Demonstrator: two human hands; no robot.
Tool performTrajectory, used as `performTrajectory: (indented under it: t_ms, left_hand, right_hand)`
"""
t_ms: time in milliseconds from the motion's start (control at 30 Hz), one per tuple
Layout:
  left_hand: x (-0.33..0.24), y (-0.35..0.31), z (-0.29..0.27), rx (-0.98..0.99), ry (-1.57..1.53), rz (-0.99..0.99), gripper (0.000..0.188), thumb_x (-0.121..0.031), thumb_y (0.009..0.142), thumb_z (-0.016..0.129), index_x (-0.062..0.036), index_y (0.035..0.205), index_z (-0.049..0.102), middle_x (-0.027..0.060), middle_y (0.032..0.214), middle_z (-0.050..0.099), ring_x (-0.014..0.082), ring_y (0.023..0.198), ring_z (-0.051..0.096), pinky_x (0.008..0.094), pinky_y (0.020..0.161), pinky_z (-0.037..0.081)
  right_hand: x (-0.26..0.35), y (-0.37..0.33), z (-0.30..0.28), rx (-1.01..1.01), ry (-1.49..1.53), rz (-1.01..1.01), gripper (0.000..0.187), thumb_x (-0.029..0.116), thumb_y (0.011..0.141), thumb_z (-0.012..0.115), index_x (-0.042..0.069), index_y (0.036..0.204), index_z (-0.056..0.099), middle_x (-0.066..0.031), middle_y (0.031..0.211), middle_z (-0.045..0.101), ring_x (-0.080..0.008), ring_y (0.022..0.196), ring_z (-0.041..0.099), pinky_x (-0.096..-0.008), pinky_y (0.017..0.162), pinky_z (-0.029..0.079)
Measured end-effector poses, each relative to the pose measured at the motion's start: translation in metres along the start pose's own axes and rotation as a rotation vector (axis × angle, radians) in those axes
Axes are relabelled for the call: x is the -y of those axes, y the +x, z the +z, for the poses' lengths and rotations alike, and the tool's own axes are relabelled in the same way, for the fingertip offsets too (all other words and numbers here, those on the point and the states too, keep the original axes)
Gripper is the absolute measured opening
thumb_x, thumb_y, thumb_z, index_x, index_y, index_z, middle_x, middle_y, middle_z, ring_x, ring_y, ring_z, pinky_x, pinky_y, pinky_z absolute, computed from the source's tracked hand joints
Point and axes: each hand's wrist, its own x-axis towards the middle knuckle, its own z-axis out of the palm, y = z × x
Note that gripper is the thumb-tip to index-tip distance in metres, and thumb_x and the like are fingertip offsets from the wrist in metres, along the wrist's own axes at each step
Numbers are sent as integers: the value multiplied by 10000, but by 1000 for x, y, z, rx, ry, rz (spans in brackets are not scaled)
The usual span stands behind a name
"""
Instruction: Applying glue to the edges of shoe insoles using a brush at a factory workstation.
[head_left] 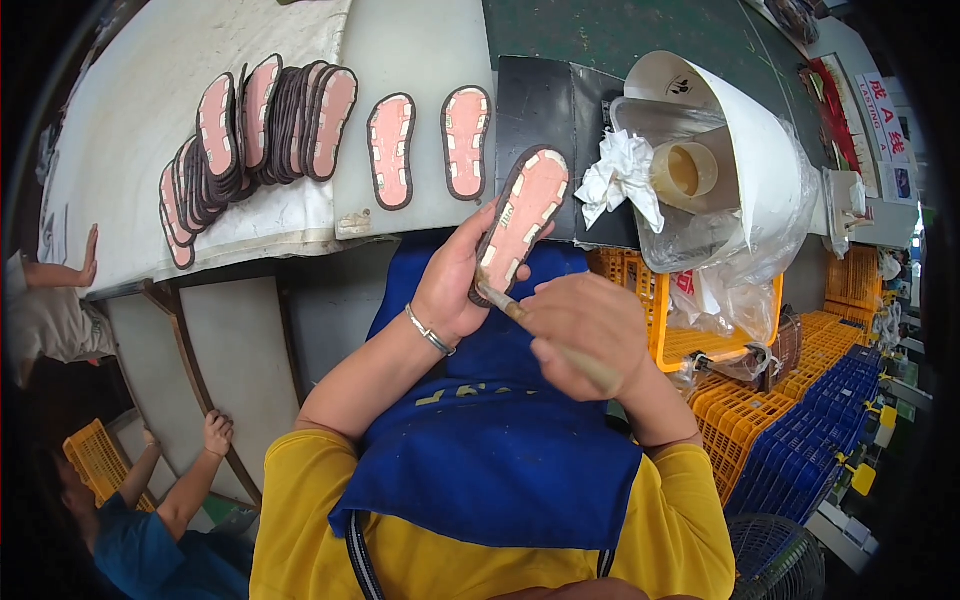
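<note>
My left hand [452,275] is closed around a pink shoe sole [520,215] with a dark rim and white tabs along its edge, tilted up in front of my apron. A brush [540,335] with a pale handle is gripped in my right hand [590,325], its tip against the heel end of that sole. Two similar soles, a left one [391,150] and a right one [466,142], lie apart on the pale table beyond. Farther left, many more stand in a leaning row [290,115]. A cup of tan liquid [684,170] sits right of my hands.
Crumpled white tissue [620,175] lies beside the cup, inside a bent white sheet shield [740,130]. Yellow crates [740,420] and blue crates [800,440] stack at the right, near a black fan [775,560]. Another person [150,530] reaches toward a board at the lower left.
</note>
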Motion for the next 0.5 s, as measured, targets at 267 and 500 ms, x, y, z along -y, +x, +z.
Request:
performTrajectory:
  t_ms: [267,500]
  left_hand:
    - [6,-2,1,24,-63,37,454,-317,1054,374,-45,1411,445,111,1365,553,227,1207,562,292,707,536]
    - [3,0,-3,29,-56,19,452,-314,1052,377,-51,1414,445,108,1346,571,220,1196,571,293,747,550]
  right_hand:
    - [-17,0,-5,-198,-23,190,114,-44,774,669,-8,881,650,-112,826,683,-270,723,671,-346,624,525]
    - [-2,-3,4,-88,-64,54,221,-16,716,719,-11,927,651,-113,850,676,-286,713,661,-350,622,526]
